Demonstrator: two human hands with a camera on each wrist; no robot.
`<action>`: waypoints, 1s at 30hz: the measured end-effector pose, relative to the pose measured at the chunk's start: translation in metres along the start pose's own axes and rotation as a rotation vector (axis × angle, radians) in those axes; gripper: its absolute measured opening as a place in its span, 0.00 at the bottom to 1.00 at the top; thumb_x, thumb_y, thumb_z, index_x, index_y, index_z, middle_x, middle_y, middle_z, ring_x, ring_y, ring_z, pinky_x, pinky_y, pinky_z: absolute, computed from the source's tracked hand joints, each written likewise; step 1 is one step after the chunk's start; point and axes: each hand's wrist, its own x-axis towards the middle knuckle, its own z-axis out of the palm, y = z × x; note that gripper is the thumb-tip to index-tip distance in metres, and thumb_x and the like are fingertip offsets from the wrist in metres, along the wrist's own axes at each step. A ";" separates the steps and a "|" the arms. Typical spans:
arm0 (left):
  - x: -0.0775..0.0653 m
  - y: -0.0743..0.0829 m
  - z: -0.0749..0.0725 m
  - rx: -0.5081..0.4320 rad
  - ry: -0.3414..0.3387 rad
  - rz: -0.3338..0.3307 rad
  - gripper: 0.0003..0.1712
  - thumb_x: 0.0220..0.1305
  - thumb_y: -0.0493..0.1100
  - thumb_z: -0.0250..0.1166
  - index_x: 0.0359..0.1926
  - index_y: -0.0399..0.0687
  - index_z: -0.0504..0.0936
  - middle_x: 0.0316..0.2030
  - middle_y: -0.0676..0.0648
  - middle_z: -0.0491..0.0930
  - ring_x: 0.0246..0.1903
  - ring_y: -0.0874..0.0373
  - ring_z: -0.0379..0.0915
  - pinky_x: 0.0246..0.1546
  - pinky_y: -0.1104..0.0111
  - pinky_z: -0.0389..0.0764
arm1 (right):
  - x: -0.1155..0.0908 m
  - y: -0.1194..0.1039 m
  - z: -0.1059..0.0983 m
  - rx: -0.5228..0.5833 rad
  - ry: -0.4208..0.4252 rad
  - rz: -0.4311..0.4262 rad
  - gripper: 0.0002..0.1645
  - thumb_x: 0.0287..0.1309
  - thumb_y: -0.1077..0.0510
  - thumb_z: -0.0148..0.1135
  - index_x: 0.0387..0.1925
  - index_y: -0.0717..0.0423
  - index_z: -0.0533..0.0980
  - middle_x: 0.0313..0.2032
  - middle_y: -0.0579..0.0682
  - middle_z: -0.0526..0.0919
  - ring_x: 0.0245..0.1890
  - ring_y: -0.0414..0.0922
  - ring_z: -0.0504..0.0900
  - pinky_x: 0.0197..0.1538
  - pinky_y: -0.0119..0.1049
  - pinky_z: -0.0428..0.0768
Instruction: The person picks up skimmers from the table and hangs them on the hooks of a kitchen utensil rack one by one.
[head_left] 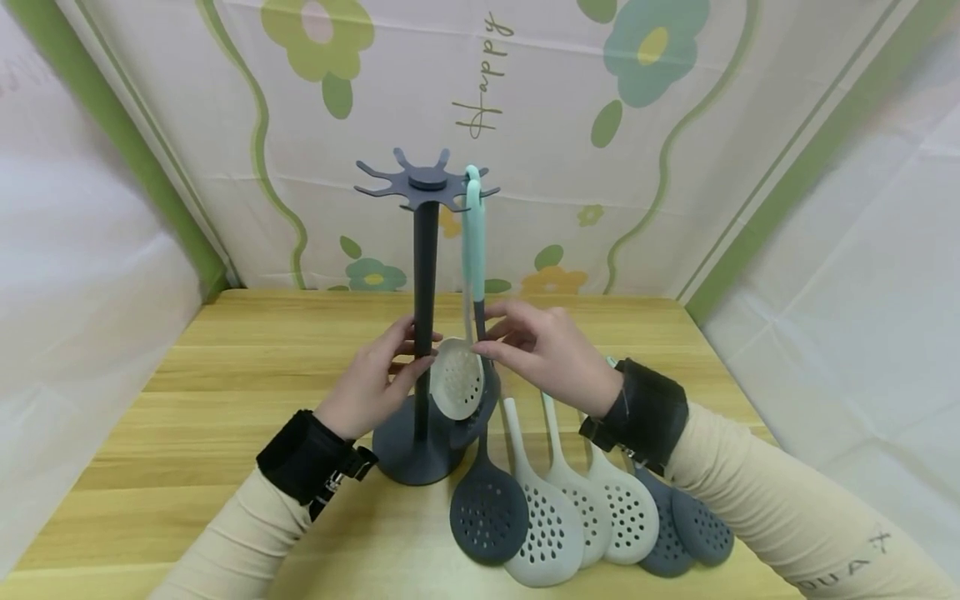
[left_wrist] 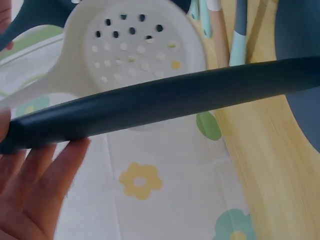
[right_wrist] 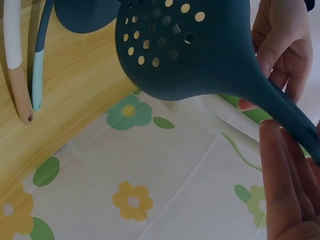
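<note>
A dark utensil stand (head_left: 425, 258) rises from a round base, with a spoked hook ring on top. My left hand (head_left: 367, 387) holds its pole low down, thumb and fingers on opposite sides. Two mint-handled utensils hang from the ring's right side: a cream slotted spoon (head_left: 457, 379), its bowl beside the pole, and a dark slotted ladle (right_wrist: 200, 65) partly hidden behind it in the head view. My right hand (head_left: 555, 354) pinches the dark ladle at its neck, below the mint grip. The thumb is largely cut off in the right wrist view.
On the wooden table (head_left: 247, 400), right of the base, several utensils lie in a fanned row. They include a dark skimmer (head_left: 489, 512), a white slotted turner (head_left: 546, 533) and dark slotted heads (head_left: 702, 529) under my right forearm. A flowered cloth (head_left: 540, 200) hangs behind.
</note>
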 end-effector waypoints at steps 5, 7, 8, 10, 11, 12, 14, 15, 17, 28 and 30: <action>0.003 -0.002 -0.009 -0.063 -0.086 -0.036 0.25 0.66 0.27 0.61 0.62 0.41 0.69 0.55 0.37 0.79 0.54 0.43 0.79 0.47 0.51 0.87 | -0.005 0.005 -0.003 0.041 0.012 -0.033 0.20 0.63 0.59 0.66 0.55 0.59 0.78 0.40 0.52 0.89 0.37 0.41 0.89 0.43 0.34 0.88; 0.004 -0.004 -0.011 -0.082 -0.108 -0.042 0.25 0.66 0.27 0.61 0.63 0.42 0.70 0.56 0.38 0.79 0.56 0.43 0.78 0.48 0.50 0.86 | -0.007 0.007 -0.004 0.050 0.018 -0.043 0.18 0.63 0.60 0.66 0.54 0.59 0.79 0.40 0.51 0.89 0.37 0.40 0.89 0.43 0.34 0.88; 0.005 -0.004 -0.012 -0.090 -0.119 -0.044 0.26 0.67 0.28 0.61 0.64 0.43 0.70 0.57 0.39 0.79 0.57 0.44 0.77 0.49 0.50 0.86 | -0.008 0.008 -0.005 0.055 0.020 -0.045 0.18 0.63 0.61 0.66 0.54 0.59 0.79 0.40 0.51 0.89 0.37 0.40 0.89 0.44 0.34 0.88; 0.005 -0.005 -0.013 -0.108 -0.137 -0.043 0.27 0.68 0.28 0.60 0.66 0.44 0.69 0.59 0.39 0.78 0.58 0.45 0.77 0.50 0.50 0.85 | -0.009 0.010 -0.005 0.060 0.023 -0.044 0.17 0.63 0.61 0.65 0.54 0.58 0.79 0.40 0.51 0.89 0.38 0.39 0.88 0.44 0.33 0.88; 0.005 -0.006 -0.014 -0.117 -0.145 -0.040 0.29 0.68 0.28 0.60 0.67 0.44 0.68 0.59 0.40 0.78 0.58 0.45 0.78 0.51 0.50 0.85 | -0.010 0.011 -0.006 0.060 0.024 -0.042 0.17 0.63 0.60 0.65 0.53 0.58 0.79 0.40 0.50 0.89 0.38 0.40 0.88 0.44 0.33 0.88; 0.005 -0.006 -0.014 -0.124 -0.152 -0.035 0.30 0.68 0.28 0.59 0.69 0.44 0.67 0.60 0.39 0.78 0.58 0.45 0.78 0.53 0.50 0.84 | -0.011 0.013 -0.006 0.061 0.026 -0.039 0.17 0.63 0.60 0.66 0.53 0.58 0.79 0.40 0.50 0.89 0.38 0.40 0.88 0.45 0.33 0.88; 0.005 -0.006 -0.014 -0.125 -0.161 -0.023 0.31 0.68 0.27 0.58 0.70 0.43 0.65 0.60 0.39 0.78 0.57 0.46 0.79 0.54 0.52 0.84 | -0.013 0.015 -0.007 0.059 0.031 -0.031 0.17 0.63 0.60 0.66 0.53 0.57 0.80 0.40 0.49 0.89 0.39 0.40 0.88 0.45 0.33 0.87; 0.005 -0.007 -0.014 -0.124 -0.162 -0.018 0.31 0.68 0.27 0.58 0.70 0.42 0.65 0.59 0.38 0.78 0.56 0.46 0.80 0.55 0.53 0.84 | -0.013 0.017 -0.007 0.058 0.034 -0.030 0.17 0.63 0.60 0.66 0.53 0.57 0.80 0.41 0.49 0.89 0.39 0.40 0.88 0.45 0.34 0.87; 0.005 -0.007 -0.014 -0.115 -0.156 -0.008 0.30 0.68 0.26 0.58 0.69 0.40 0.66 0.57 0.37 0.79 0.55 0.46 0.80 0.55 0.55 0.84 | -0.015 0.019 -0.008 0.057 0.036 -0.024 0.17 0.63 0.59 0.66 0.53 0.56 0.80 0.41 0.49 0.89 0.40 0.40 0.88 0.45 0.34 0.87; 0.004 -0.006 -0.012 -0.050 -0.111 0.034 0.21 0.66 0.27 0.60 0.60 0.33 0.73 0.50 0.36 0.83 0.50 0.46 0.84 0.50 0.59 0.86 | -0.020 0.032 -0.014 0.060 0.034 0.050 0.17 0.64 0.58 0.65 0.54 0.56 0.79 0.41 0.49 0.89 0.40 0.40 0.88 0.47 0.36 0.87; 0.004 -0.007 -0.011 -0.039 -0.104 0.047 0.21 0.66 0.27 0.60 0.60 0.32 0.73 0.50 0.36 0.84 0.50 0.46 0.84 0.50 0.59 0.86 | -0.021 0.036 -0.015 0.056 0.034 0.077 0.17 0.65 0.57 0.65 0.55 0.55 0.79 0.41 0.49 0.89 0.41 0.41 0.88 0.48 0.38 0.87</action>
